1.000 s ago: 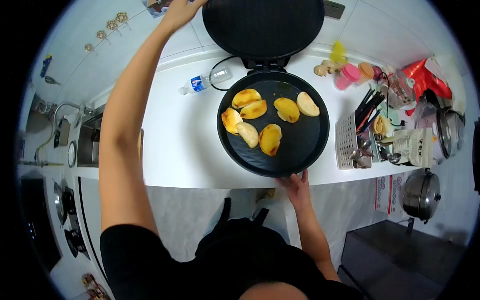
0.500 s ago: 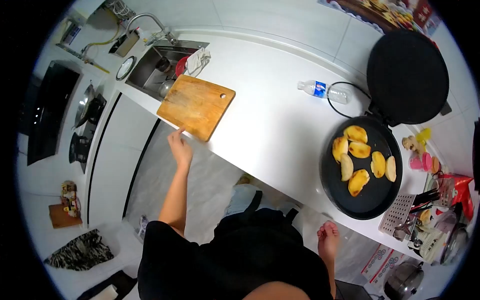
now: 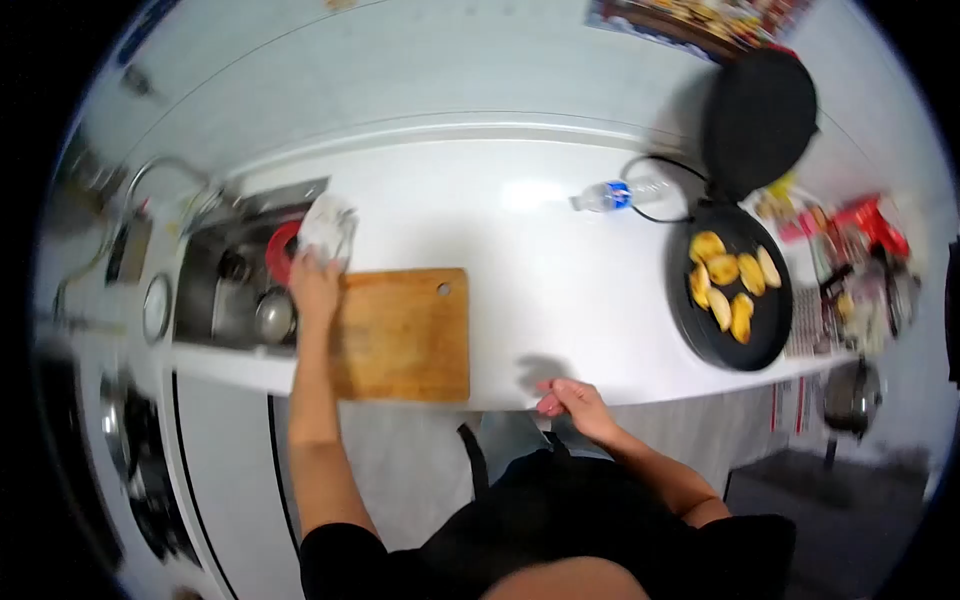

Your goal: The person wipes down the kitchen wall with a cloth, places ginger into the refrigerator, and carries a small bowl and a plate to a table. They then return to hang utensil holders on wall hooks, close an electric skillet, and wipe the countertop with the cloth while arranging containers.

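My left hand (image 3: pixel 316 288) reaches over the left edge of the wooden cutting board (image 3: pixel 410 335). Its fingers are at the lower edge of a white cloth (image 3: pixel 328 225); blur hides whether they grip it. The cloth lies at the sink's right rim, partly over a red bowl (image 3: pixel 282 252). Near the counter's front edge, to the right of the board, is my right hand (image 3: pixel 578 402), fingers loosely curled with nothing visible in them.
The sink (image 3: pixel 215 310) holds a metal bowl (image 3: pixel 273 315). On the right, an open electric griddle (image 3: pixel 715 335) holds several browned slices (image 3: pixel 722 268). A plastic bottle (image 3: pixel 605 196) lies near its cord. Jars and utensils crowd the right end.
My view has turned left. My left hand has moved from the board's front edge up to the cloth. My right hand has risen from beside my body to the counter's front edge.
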Motion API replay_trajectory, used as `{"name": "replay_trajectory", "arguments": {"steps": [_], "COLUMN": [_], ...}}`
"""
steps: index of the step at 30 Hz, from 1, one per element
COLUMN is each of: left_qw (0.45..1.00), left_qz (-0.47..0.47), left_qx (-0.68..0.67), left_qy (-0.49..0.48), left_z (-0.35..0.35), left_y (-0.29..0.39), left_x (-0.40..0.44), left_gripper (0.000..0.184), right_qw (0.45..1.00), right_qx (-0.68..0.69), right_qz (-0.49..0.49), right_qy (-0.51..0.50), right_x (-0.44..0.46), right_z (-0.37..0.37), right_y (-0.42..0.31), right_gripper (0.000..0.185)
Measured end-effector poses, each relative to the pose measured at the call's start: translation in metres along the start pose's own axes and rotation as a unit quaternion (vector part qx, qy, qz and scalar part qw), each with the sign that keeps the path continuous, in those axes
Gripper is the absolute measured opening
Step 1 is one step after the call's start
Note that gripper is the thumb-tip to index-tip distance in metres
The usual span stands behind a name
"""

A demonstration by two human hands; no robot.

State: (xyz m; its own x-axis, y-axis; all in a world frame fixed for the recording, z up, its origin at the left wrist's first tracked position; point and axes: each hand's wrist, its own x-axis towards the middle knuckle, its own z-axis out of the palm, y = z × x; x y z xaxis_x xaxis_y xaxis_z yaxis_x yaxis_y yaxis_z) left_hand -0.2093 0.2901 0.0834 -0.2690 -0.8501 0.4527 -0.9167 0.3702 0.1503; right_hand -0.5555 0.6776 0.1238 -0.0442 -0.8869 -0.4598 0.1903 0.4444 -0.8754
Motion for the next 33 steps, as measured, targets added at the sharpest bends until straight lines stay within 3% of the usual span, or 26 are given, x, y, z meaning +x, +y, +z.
{"name": "replay_trajectory", "arguments": {"steps": [3,5,8,11,13,14,15,16,17,19,21,22,24,26,28,30,33], "left_qw": [0.984,0.961,0.955,0.982,0.98,0.988,0.974,0.967,0.955,0.928,0.893,0.884,0.862,0.872,0.889,0.945,0.988], "left_qz": [-0.121,-0.219,-0.214,-0.115,-0.036,0.004,0.052,0.118,0.123,0.227,0.29,0.342,0.363,0.345,0.301,0.189,-0.001], "left_qx": [0.064,0.011,0.052,0.058,-0.059,-0.068,-0.068,-0.077,-0.053,-0.074,-0.11,-0.149,-0.201,-0.194,-0.18,-0.109,-0.033], "left_qy": [-0.117,-0.167,-0.197,-0.139,-0.187,-0.142,-0.211,-0.214,-0.265,-0.287,-0.325,-0.281,-0.291,-0.29,-0.294,-0.243,-0.148], "left_z": [0.054,0.08,0.143,0.173,0.141,0.164,0.12,0.132,0.126,0.141,0.117,0.125,0.11,0.094,0.091,0.107,0.149], "left_y": [-0.03,-0.037,-0.038,-0.02,0.045,0.065,0.124,0.147,0.185,0.236,0.295,0.314,0.346,0.35,0.358,0.359,0.336], "left_x": [0.058,0.083,0.087,0.09,0.098,0.088,0.087,0.078,0.073,0.042,0.007,-0.021,-0.058,-0.061,-0.054,-0.031,0.022], "left_gripper": [0.077,0.08,0.084,0.084,0.08,0.074,0.072,0.074,0.076,0.081,0.081,0.083,0.082,0.08,0.077,0.076,0.075], "right_qw": [0.996,0.984,0.96,0.951,0.952,0.956,0.954,0.952,0.944,0.872,0.764,0.726,0.655,0.589,0.584,0.583,0.596], "right_qx": [0.015,0.044,0.096,0.104,0.09,0.067,-0.016,-0.048,-0.087,-0.287,-0.449,-0.511,-0.613,-0.693,-0.699,-0.717,-0.695], "right_qz": [0.046,0.07,0.075,0.056,0.051,0.041,0.008,-0.053,-0.095,-0.167,-0.281,-0.275,-0.252,-0.215,-0.218,-0.181,-0.19], "right_qy": [0.073,0.156,0.251,0.287,0.289,0.283,0.3,0.299,0.305,0.36,0.368,0.368,0.364,0.355,0.352,0.336,0.354], "right_x": [-0.017,-0.03,-0.045,-0.042,-0.023,-0.006,0.015,0.04,0.067,0.114,0.168,0.192,0.225,0.246,0.26,0.262,0.254], "right_z": [0.003,-0.004,-0.013,-0.025,-0.04,-0.053,-0.068,-0.079,-0.096,-0.115,-0.145,-0.155,-0.164,-0.167,-0.179,-0.183,-0.187], "right_y": [0.021,0.03,0.04,0.045,0.034,0.024,0.019,-0.001,-0.015,-0.067,-0.09,-0.099,-0.107,-0.106,-0.099,-0.103,-0.102], "right_gripper": [0.04,0.038,0.034,0.032,0.033,0.034,0.035,0.032,0.03,0.027,0.042,0.049,0.057,0.057,0.041,0.027,0.023]}}
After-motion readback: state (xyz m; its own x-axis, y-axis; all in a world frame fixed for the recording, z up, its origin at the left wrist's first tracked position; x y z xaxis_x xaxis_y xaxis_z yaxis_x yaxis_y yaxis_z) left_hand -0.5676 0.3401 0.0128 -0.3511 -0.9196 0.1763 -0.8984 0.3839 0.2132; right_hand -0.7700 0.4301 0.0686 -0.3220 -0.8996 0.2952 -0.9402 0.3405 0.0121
